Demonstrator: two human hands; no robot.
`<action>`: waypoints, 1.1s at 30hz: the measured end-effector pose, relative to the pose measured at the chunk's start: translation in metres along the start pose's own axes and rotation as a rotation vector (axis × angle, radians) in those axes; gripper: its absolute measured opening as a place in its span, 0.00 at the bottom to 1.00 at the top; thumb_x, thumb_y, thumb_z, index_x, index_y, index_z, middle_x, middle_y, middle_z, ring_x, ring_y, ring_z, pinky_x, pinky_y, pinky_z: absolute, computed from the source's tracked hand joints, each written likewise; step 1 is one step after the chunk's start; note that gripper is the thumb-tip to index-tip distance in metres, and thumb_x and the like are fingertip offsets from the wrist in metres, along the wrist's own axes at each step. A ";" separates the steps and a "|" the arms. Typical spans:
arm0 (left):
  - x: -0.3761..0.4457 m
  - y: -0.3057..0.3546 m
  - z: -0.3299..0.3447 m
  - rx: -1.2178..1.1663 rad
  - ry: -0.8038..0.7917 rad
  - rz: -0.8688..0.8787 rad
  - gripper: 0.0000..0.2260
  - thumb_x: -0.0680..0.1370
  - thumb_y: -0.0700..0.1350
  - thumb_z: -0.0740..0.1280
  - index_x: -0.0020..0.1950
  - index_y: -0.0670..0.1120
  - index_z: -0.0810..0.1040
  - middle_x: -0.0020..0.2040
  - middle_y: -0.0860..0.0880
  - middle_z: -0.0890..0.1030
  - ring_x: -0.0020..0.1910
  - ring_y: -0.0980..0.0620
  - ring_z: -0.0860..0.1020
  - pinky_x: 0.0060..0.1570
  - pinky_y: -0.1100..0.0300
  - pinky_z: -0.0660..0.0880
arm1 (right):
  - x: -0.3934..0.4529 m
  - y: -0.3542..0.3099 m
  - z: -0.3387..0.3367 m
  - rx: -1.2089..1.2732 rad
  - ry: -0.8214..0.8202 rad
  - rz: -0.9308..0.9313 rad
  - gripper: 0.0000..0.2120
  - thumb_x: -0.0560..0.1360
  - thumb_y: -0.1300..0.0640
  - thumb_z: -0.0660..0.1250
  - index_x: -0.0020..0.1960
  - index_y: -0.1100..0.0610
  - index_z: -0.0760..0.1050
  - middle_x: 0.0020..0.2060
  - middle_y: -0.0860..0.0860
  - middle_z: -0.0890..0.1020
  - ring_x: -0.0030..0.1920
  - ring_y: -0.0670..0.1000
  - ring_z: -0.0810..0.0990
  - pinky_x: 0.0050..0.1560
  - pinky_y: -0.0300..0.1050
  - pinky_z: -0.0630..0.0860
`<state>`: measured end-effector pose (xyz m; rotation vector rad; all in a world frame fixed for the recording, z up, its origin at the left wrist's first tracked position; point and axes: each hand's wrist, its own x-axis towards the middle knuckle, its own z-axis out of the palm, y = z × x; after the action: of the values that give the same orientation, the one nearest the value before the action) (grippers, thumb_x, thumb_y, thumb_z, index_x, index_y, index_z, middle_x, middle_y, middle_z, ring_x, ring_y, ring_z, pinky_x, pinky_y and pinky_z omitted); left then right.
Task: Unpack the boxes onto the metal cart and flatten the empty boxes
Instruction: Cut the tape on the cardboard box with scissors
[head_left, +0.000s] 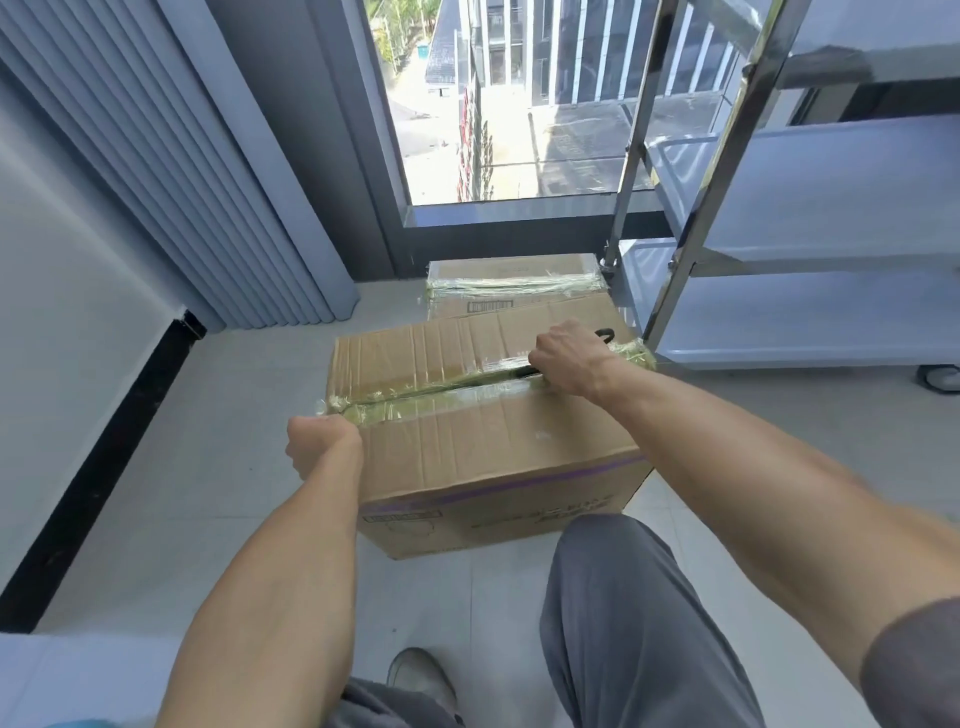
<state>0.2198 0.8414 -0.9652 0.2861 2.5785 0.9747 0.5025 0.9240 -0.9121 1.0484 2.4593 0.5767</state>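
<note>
A taped cardboard box (498, 441) stands on the floor in front of me, its top seam covered in yellowish tape that is slit open along the right part. My right hand (569, 358) is closed around a black-handled cutting tool (605, 334) whose blade sits in that seam. My left hand (322, 444) grips the box's left top edge at the tape end. Behind it lies a second taped box (511, 283). The metal cart (810, 218) stands to the right with bare shelves.
A floor-to-ceiling window (498, 104) is straight ahead, grey pleated blinds (171, 171) at the left. My grey-trousered knee (623, 597) and shoe (421, 675) are below the box. A cart wheel (940, 376) rests on the tiled floor at the right.
</note>
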 end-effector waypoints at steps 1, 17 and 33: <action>0.000 0.001 0.001 0.011 0.001 -0.008 0.11 0.78 0.37 0.64 0.60 0.39 0.77 0.60 0.37 0.79 0.58 0.35 0.78 0.54 0.47 0.74 | -0.004 0.002 0.001 -0.011 -0.004 0.001 0.13 0.78 0.69 0.56 0.41 0.53 0.71 0.39 0.50 0.78 0.38 0.52 0.75 0.38 0.45 0.66; -0.010 0.005 0.009 0.099 0.052 0.005 0.15 0.79 0.37 0.63 0.65 0.38 0.72 0.64 0.36 0.76 0.62 0.35 0.76 0.59 0.44 0.72 | -0.048 0.045 0.029 -0.110 -0.306 0.220 0.12 0.76 0.66 0.61 0.43 0.53 0.79 0.33 0.46 0.75 0.34 0.47 0.72 0.40 0.40 0.68; -0.127 0.042 0.088 0.140 -0.291 0.806 0.11 0.79 0.41 0.60 0.48 0.43 0.83 0.51 0.41 0.83 0.51 0.40 0.80 0.45 0.56 0.72 | -0.064 0.033 0.048 1.234 0.251 1.259 0.04 0.76 0.61 0.65 0.45 0.57 0.78 0.42 0.55 0.82 0.44 0.58 0.80 0.39 0.43 0.69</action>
<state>0.3741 0.8846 -0.9643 1.4632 2.2577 0.8855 0.5871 0.9073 -0.9218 3.1295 1.8668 -0.7462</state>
